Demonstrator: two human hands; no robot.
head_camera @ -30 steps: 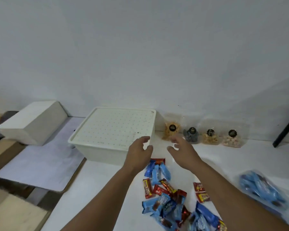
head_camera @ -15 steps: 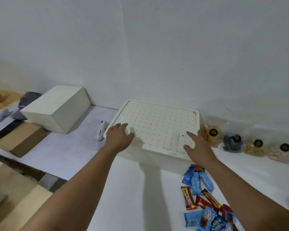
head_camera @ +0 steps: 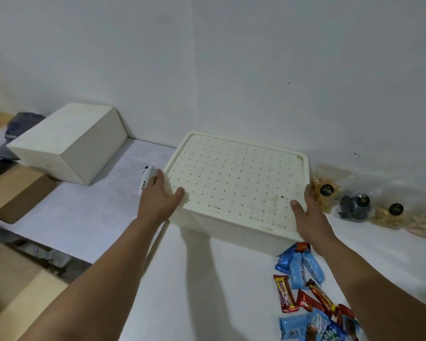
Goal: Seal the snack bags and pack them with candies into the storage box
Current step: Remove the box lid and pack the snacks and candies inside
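Note:
A cream storage box (head_camera: 231,232) stands against the wall with its perforated lid (head_camera: 234,178) on. My left hand (head_camera: 159,198) holds the lid's left front corner, thumb on top. My right hand (head_camera: 308,212) grips the right front corner, thumb on the lid and fingers along its side. Several clear snack bags (head_camera: 326,193) with black round labels line the wall to the right of the box. Blue and red wrapped candies (head_camera: 305,291) lie scattered on the white table in front of the box, under my right forearm.
A white marker-like object (head_camera: 145,179) lies just left of the box behind my left hand. A cream wooden block (head_camera: 67,148) and a brown cardboard piece (head_camera: 12,190) sit at the left. The table edge (head_camera: 155,244) drops off beneath my left arm.
Both hands moved apart from the middle of the table to the box's front corners and now hold the lid. The view swung left, shifting the box and bags rightward.

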